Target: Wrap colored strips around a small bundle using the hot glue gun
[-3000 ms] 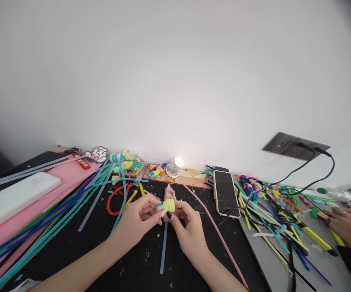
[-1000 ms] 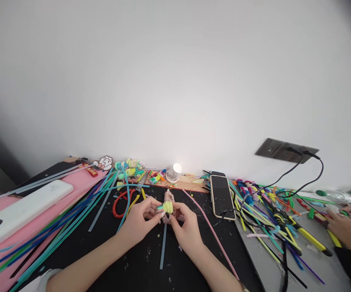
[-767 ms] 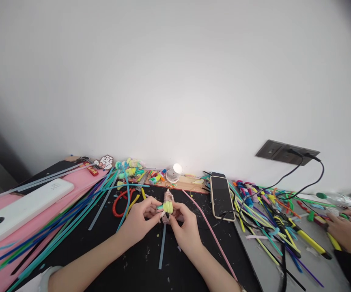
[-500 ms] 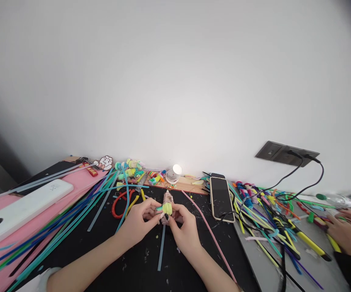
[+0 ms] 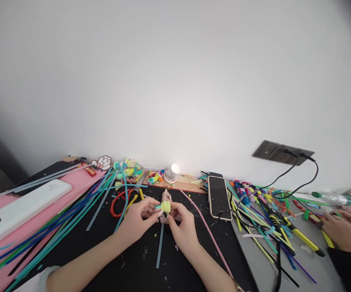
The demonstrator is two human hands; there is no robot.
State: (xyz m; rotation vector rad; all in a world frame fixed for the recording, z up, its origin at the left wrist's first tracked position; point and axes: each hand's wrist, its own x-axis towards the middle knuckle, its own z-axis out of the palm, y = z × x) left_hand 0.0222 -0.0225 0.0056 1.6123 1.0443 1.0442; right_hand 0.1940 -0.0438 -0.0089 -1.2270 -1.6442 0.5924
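Two bare hands meet at the near centre of a black work surface (image 5: 126, 263), holding a small fuzzy yellow bundle (image 5: 165, 206) between them. The left hand (image 5: 138, 215) pinches it from the left, thumb against fingers, beside a bit of green; those fingertips are partly covered. The right hand (image 5: 182, 224) grips the right side, its dark-nailed thumb pressed to the near face; its other fingertips are hidden.

Just beyond the bundle, a pale pink pointed object (image 5: 166, 194) shows its tip; the hands hide much of its body, and whether it touches the bundle cannot be told. A translucent strip (image 5: 159, 249) runs toward the near edge, its far end hidden.

Left of the hands, red handles (image 5: 114, 209) lie partly beneath a blue stem (image 5: 125, 198). A white cup (image 5: 172, 174) stands beyond; a phone (image 5: 219, 196) lies to the right. At far right, another person's hands (image 5: 342, 233) are cut off by the frame, what they hold unclear.
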